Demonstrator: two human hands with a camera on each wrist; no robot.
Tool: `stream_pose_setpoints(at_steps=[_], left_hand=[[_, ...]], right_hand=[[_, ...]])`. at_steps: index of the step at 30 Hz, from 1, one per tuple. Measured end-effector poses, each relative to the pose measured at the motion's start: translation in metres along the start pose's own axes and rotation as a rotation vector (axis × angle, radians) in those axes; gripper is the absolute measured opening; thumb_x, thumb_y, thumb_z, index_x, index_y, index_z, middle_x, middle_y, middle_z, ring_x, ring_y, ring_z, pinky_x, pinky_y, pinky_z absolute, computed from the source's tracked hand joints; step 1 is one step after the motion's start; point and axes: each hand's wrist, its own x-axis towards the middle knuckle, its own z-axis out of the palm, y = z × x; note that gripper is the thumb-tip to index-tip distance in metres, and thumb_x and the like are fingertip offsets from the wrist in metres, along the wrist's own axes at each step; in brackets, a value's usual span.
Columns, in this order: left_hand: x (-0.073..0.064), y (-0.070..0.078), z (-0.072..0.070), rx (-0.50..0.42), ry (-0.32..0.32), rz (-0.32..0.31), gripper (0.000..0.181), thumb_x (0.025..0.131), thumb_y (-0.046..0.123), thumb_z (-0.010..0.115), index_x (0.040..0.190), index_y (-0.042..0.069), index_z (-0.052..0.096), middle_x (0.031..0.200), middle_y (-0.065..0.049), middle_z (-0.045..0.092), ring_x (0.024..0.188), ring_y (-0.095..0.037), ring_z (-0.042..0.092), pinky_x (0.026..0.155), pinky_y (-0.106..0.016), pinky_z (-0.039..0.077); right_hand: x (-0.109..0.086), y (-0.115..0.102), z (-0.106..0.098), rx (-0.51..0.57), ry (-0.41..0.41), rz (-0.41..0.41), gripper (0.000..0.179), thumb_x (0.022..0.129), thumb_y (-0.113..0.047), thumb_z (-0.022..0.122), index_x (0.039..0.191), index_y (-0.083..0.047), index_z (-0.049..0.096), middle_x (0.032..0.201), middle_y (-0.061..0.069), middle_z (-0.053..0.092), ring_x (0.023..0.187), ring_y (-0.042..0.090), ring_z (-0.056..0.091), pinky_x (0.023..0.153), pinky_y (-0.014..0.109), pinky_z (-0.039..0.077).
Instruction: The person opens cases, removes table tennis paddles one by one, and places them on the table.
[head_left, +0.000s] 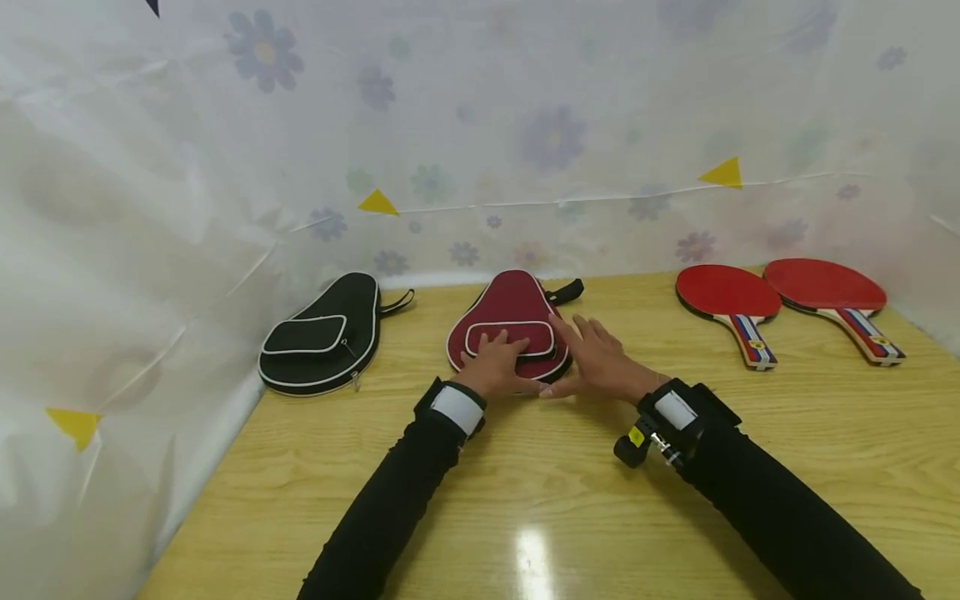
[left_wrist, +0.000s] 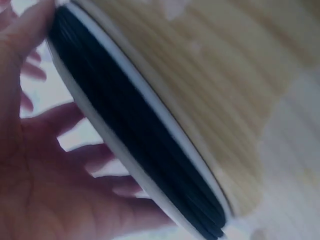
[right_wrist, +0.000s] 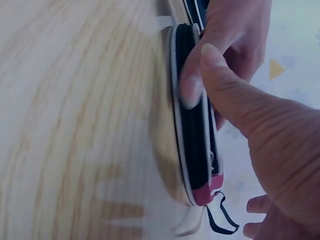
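A: Grip: left hand (head_left: 495,367), fingers spread over the front pocket (head_left: 536,338) of the maroon case (head_left: 513,302), its thumb (right_wrist: 190,92) against the zip band (right_wrist: 192,145); nothing enclosed. Right hand (head_left: 600,365), fingers parted at the case's right edge; contact cannot be told.

B: And the position of the case?

A: Flat on the table (head_left: 480,517), pocket upward, between the black case (head_left: 322,335) to the left and two red rackets (head_left: 727,290) (head_left: 825,285) well apart to the right. Its wrist loop (head_left: 567,292) lies at the upper right.

B: What might fail from here?

A: Chiefly sliding. With neither hand closed round it, a push from the near edge would probably send the case toward the patterned sheet (head_left: 480,150) behind.

B: Any second hazard?

A: Crowding. The two thumbs appear nearly together at the near edge; should both work there, one could block the other. A lift by the pocket alone would likely tilt the case, its weight hanging from that fabric.
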Motion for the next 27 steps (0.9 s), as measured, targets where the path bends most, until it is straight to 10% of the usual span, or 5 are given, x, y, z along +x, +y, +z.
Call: stream_pose_setpoints(at_steps=[10,27], left_hand=[[0.003,0.021,0.005,-0.017,0.011,-0.144,0.09,0.085,0.056,0.076,0.158,0.019,0.038,0.164,-0.02,0.021,0.15,-0.05,0.011,0.109,-0.077,0.017],[-0.006,-0.004,-0.005,-0.02,0.017,-0.149,0.089,0.085,0.056,0.075,0.158,0.019,0.038,0.164,-0.022,0.023,0.15,-0.05,0.012,0.109,-0.077,0.016]], right_hand=[[-0.012,0.009,-0.008,-0.058,0.069,0.011,0.111,0.079,-0.054,0.082,0.161,-0.01,0.022,0.159,0.038,0.013,0.145,0.062,0.004,0.108,0.077,0.01],[-0.02,0.016,-0.007,-0.082,0.098,0.048,0.105,0.082,-0.051,0.08,0.16,-0.006,0.025,0.158,0.04,0.014,0.143,0.064,0.007,0.108,0.077,0.012]])
